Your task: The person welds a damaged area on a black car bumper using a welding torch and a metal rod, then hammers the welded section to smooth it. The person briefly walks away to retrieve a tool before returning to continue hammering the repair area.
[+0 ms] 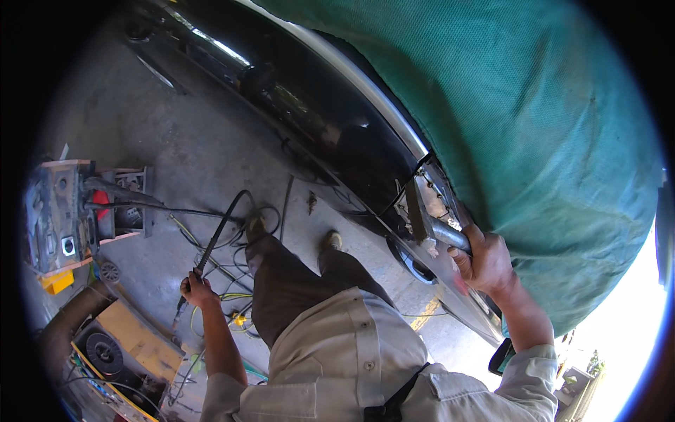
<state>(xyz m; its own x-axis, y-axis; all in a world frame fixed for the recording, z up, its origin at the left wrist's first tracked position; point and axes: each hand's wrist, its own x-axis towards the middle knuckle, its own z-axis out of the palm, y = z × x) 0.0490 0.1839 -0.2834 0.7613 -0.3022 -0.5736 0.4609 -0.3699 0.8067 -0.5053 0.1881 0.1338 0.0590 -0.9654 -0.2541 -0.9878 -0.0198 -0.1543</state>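
Observation:
My left hand [197,288] is closed round a black welding-type torch with a thick cable [225,221], low at the left of my legs. My right hand [486,257] grips a silver metal cylinder [446,231] at the car's side, beside a flat metal bar [420,211] and a short chain [437,191] on the bare metal panel [450,271]. The black car body [323,133] runs from the upper left down to the right, and a green cloth cover [555,126] lies over the car above my right hand.
A grey machine [60,218] with cables and a drawer stands at the left, near a yellow object [56,281]. A cart [137,334] with a wire spool sits at lower left. Cables loop over the concrete floor [169,133] around my feet. Bright daylight shows at lower right.

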